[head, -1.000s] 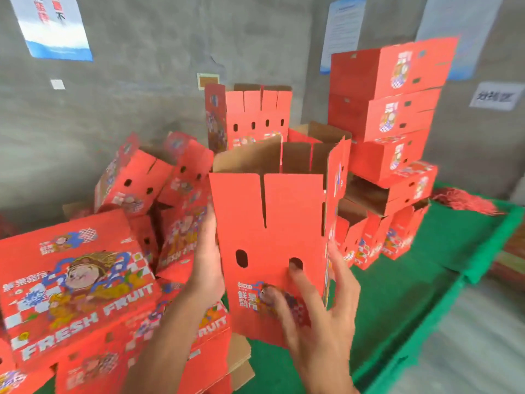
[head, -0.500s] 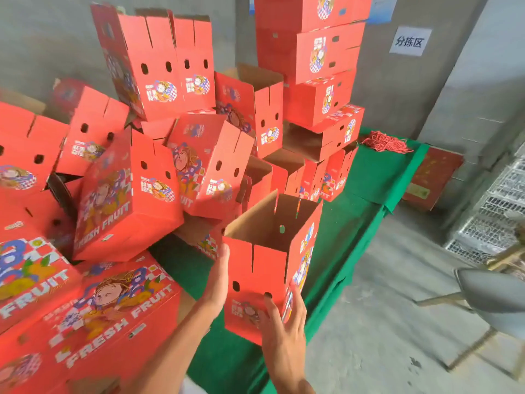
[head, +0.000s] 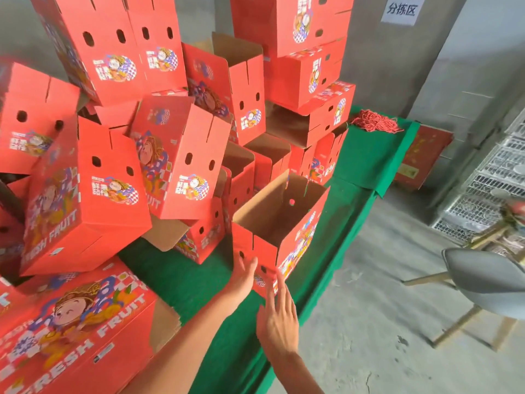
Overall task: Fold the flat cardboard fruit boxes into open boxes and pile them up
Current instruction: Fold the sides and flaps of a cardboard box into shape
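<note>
Red cardboard fills the near left corner, where a flat stack of printed boxes [head: 71, 331] reading FRESH FRUIT lies on the green counter [head: 355, 200]. Just right of it, two bare forearms reach forward. The left hand [head: 243, 275] lies flat, fingers straight, against the near end wall of the folded box [head: 279, 223], its fingertips at the wall's small round holes. The right hand [head: 279, 317] is also spread with straight fingers, only its fingertips touching that wall's lower edge; neither hand curls round anything. This box stands open-topped and tilted at the counter's right edge, brown inside, one printed side facing the grey floor [head: 369, 322]. Behind and to its left a loose pile of folded boxes [head: 159, 155] leans at all angles, some lying on their sides. Farther back a tidier tower of boxes [head: 306, 69] rises against the wall. Beyond it a heap of red string [head: 375, 125] rests on the counter. A grey chair [head: 483, 282] stands on the floor at right.
</note>
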### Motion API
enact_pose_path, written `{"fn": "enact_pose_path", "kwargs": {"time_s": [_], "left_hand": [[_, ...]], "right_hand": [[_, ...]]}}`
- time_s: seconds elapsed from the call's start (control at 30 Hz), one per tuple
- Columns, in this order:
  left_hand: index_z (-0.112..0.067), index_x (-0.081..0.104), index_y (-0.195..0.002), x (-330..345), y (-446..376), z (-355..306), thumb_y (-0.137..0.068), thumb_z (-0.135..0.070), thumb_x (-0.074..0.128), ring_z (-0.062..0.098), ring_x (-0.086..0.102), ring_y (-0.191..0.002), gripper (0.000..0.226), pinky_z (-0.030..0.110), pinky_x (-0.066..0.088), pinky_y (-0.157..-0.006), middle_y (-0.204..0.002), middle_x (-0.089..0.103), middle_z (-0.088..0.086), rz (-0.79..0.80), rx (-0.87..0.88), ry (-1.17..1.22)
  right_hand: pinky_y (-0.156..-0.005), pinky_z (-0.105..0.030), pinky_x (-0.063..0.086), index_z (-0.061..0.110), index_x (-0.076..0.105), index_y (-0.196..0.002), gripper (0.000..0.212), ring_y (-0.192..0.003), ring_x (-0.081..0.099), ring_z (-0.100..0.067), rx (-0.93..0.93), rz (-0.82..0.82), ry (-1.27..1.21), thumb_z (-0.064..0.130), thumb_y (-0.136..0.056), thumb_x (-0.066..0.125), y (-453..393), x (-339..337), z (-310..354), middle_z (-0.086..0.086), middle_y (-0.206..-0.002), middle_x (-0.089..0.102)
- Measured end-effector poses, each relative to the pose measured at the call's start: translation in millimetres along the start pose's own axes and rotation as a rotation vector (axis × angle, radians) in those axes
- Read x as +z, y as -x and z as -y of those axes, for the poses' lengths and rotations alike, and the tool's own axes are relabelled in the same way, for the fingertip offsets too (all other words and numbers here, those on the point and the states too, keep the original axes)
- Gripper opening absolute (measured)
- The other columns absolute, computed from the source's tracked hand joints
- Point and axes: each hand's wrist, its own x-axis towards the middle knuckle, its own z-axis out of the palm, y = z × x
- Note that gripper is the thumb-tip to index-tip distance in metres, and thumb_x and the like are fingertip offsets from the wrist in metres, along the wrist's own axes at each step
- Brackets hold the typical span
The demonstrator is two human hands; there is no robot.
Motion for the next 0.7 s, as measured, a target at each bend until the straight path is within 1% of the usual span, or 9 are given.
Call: {"fn": "enact_pose_path", "kwargs": {"time_s": [0.1,0.2,0.27,0.37,0.43,0.47,0.57,0.63,0.7], "left_hand": [[-0.031,0.013,-0.162,24,-22,-16,-0.107,-0.051,0.035,0.021,0.044,-0.139,0.062,0.042,0.049,-0.102,-0.164,0.027,-0.003,0.015,-0.092,0.098],[-0.034,0.033,-0.154,41,-48,-32,-0.106,-0.058,0.03,0.016,0.052,-0.124,0.054,0.036,0.049,-0.084,-0.151,0.046,-0.006,0.058,-0.155,0.102],[-0.035,0.041,-0.149,52,-66,-44,-0.105,-0.061,0.028,0.014,0.052,-0.121,0.053,0.036,0.049,-0.085,-0.144,0.053,-0.006,0.085,-0.178,0.095],[-0.031,0.046,-0.145,68,-89,-63,-0.104,-0.066,0.025,0.014,0.051,-0.117,0.058,0.037,0.049,-0.097,-0.137,0.055,-0.006,0.12,-0.201,0.085],[-0.027,0.042,-0.149,76,-99,-76,-0.104,-0.065,0.022,0.017,0.048,-0.121,0.063,0.038,0.046,-0.109,-0.144,0.05,0.0,0.145,-0.193,0.013],[-0.024,0.035,-0.155,80,-102,-82,-0.106,-0.061,0.021,0.019,0.046,-0.13,0.062,0.038,0.042,-0.113,-0.154,0.043,0.002,0.16,-0.163,-0.019],[-0.023,0.011,-0.164,83,-111,-93,-0.112,-0.041,0.017,0.017,0.021,-0.154,0.055,0.033,0.022,-0.121,-0.17,0.012,0.0,0.228,0.045,-0.12],[-0.022,0.012,-0.164,73,-111,-91,-0.113,-0.036,0.018,0.014,0.014,-0.155,0.052,0.029,0.015,-0.122,-0.171,0.009,-0.002,0.263,0.139,-0.177],[-0.025,0.019,-0.163,57,-108,-81,-0.113,-0.039,0.02,0.012,0.019,-0.154,0.052,0.029,0.016,-0.124,-0.17,0.015,-0.003,0.24,0.234,-0.224]], "right_hand": [[-0.108,-0.04,0.05,0.007,0.038,-0.157,0.092,-0.142,0.049,-0.028,0.06,0.019,-0.005,0.013,-0.073,0.075,-33,-3,-8,-0.012,-0.164,0.035],[-0.116,-0.038,0.041,0.013,0.022,-0.163,0.087,-0.154,0.03,-0.022,0.116,0.024,0.054,0.02,-0.087,0.064,-71,-8,-23,-0.005,-0.171,0.018],[-0.12,-0.037,0.034,0.018,0.009,-0.165,0.085,-0.157,0.018,-0.018,0.149,0.071,0.085,0.025,-0.094,0.055,-96,-11,-35,0.001,-0.173,0.004],[-0.12,-0.036,0.031,0.026,0.001,-0.165,0.084,-0.156,0.018,-0.018,0.201,0.108,0.11,0.031,-0.097,0.05,-130,-19,-51,0.007,-0.173,0.0],[-0.118,-0.038,0.033,0.03,-0.003,-0.164,0.085,-0.155,0.02,-0.019,0.222,0.123,0.133,0.03,-0.097,0.049,-149,-25,-63,0.011,-0.172,-0.001],[-0.116,-0.039,0.036,0.032,-0.004,-0.164,0.085,-0.154,0.021,-0.018,0.223,0.129,0.151,0.027,-0.096,0.048,-157,-28,-70,0.013,-0.172,0.0],[-0.108,-0.04,0.044,0.034,0.002,-0.164,0.078,-0.148,0.033,-0.019,0.238,0.125,0.191,0.024,-0.099,0.044,-172,-38,-78,0.014,-0.17,0.014],[-0.1,-0.04,0.049,0.035,0.013,-0.163,0.067,-0.136,0.048,-0.022,0.249,0.063,0.16,0.029,-0.103,0.043,-172,-41,-70,0.01,-0.16,0.037],[-0.092,-0.043,0.053,0.032,0.032,-0.159,0.057,-0.124,0.058,-0.027,0.213,-0.036,0.086,0.031,-0.104,0.048,-166,-40,-51,0.005,-0.145,0.054]]}}
